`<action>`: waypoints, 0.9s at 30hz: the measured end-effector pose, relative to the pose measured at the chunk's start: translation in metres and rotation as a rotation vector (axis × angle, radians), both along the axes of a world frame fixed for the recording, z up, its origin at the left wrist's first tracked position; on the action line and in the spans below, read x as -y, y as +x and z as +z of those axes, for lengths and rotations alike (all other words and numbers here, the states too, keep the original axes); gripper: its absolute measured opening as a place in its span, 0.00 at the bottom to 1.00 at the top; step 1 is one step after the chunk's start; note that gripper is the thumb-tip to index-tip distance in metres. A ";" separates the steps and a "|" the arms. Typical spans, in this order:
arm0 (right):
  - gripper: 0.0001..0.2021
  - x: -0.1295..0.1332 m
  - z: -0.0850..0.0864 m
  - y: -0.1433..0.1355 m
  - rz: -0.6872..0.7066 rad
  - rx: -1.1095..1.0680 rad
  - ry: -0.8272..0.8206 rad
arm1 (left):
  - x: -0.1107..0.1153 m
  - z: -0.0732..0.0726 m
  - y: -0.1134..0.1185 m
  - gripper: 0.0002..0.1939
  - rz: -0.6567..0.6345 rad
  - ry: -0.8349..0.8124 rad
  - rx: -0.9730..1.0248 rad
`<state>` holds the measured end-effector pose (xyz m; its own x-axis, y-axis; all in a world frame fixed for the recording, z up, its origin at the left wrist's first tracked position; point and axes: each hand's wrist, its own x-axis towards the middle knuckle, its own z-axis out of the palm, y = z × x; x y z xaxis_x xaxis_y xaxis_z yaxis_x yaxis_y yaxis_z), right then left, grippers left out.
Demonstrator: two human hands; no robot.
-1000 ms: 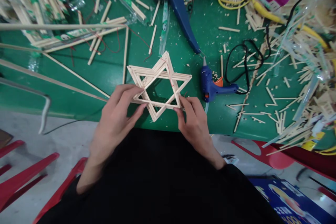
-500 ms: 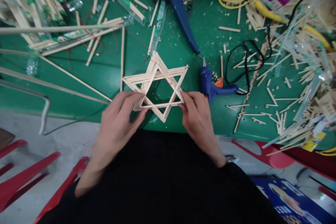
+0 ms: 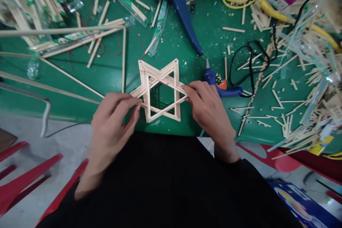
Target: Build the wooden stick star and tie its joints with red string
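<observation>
Just turned the star, on the tabletop or barely above (hard to tell), setting two points nearest and so presumably presenting another side; pinching opposite points in left hand and right hand.

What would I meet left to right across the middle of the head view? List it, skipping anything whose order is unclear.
Bent white bar, left hand, wooden-stick star, right hand, black cord.
</observation>
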<state>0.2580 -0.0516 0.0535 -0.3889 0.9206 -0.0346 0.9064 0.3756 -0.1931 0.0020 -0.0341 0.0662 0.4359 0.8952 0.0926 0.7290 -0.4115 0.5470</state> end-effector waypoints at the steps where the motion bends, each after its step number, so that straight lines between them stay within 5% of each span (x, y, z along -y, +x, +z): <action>1: 0.13 -0.002 0.000 0.000 0.008 0.008 -0.009 | 0.000 -0.002 0.000 0.10 0.024 0.020 -0.022; 9: 0.13 -0.015 0.001 0.001 0.031 0.013 -0.011 | 0.006 -0.016 0.005 0.18 0.003 0.008 -0.063; 17: 0.15 -0.029 -0.002 0.008 -0.101 -0.176 0.010 | 0.015 -0.009 0.005 0.17 0.017 0.002 -0.089; 22: 0.09 -0.027 0.021 0.007 -0.227 -0.886 0.071 | 0.009 0.009 0.005 0.18 0.107 0.033 -0.021; 24: 0.09 -0.023 0.029 0.000 -0.244 -1.297 -0.064 | 0.001 0.017 0.012 0.20 0.100 0.056 0.104; 27: 0.11 -0.020 0.032 -0.013 -0.200 -1.691 -0.321 | -0.013 0.022 0.029 0.29 -0.005 -0.133 0.348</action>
<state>0.2454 -0.0318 0.0852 -0.0755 0.9938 0.0816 -0.3370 0.0516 -0.9401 0.0313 -0.0212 0.0877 0.4028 0.9075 0.1190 0.4882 -0.3230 0.8108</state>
